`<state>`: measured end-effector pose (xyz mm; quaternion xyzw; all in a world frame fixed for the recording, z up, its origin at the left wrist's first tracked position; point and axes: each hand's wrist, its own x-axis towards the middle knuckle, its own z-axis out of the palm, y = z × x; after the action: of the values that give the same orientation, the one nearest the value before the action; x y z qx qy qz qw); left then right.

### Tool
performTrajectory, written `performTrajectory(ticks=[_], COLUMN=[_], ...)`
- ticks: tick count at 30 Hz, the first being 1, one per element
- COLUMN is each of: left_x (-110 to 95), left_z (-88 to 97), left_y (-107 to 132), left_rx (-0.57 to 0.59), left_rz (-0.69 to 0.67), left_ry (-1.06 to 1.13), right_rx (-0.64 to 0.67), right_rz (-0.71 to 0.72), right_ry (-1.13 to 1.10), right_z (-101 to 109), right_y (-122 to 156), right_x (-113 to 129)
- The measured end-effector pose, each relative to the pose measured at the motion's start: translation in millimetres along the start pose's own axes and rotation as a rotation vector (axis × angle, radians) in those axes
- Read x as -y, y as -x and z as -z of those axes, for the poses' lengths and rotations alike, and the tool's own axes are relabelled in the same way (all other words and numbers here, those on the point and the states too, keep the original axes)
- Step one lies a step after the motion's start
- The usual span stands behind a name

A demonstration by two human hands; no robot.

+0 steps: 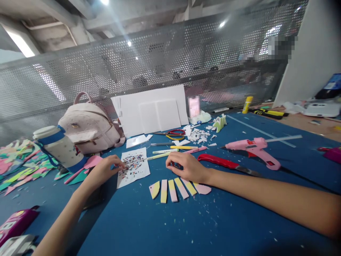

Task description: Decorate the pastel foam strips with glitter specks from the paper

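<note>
My left hand (106,170) reaches over the left edge of a white paper sheet (133,177) strewn with small multicoloured bits. Its thumb and fingertips are pinched together at the bits; anything between them is too small to make out. My right hand (188,166) hovers low over the table, fingers curled with the tips drawn together, and what they hold, if anything, is hidden. Just below it, several yellow-and-pink foam strips (172,191) lie in a fan. Behind it are a yellow pen (183,147) and a pale green pen (160,155).
A pink glue gun (255,149) and a red-handled knife (221,161) lie right. White scraps (198,136), red scissors (176,133) and white boards (160,117) are behind. A bottle (60,147), backpack (89,124) and coloured foam scraps (18,167) stand left.
</note>
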<state>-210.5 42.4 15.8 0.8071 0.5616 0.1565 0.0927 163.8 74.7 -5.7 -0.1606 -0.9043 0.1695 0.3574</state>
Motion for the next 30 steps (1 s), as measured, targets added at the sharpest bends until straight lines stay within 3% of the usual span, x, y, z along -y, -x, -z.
performTrajectory(ticks=[8,24,30], left_x=[2,-21,-21], left_z=[-6.7,-5.8,-8.3], left_y=[-1,0,0], left_rx=[0.002,0.039,0.022], left_rz=[-0.012,-0.014,0.001], left_ry=[-0.006,0.067,0.094], right_rx=[0.002,-0.004,-0.003], right_rz=[0.002,0.01,0.013], right_ry=[0.003,0.006,0.007], right_z=[-1,1,0], right_y=[0,-1,0], right_x=[-1,1,1])
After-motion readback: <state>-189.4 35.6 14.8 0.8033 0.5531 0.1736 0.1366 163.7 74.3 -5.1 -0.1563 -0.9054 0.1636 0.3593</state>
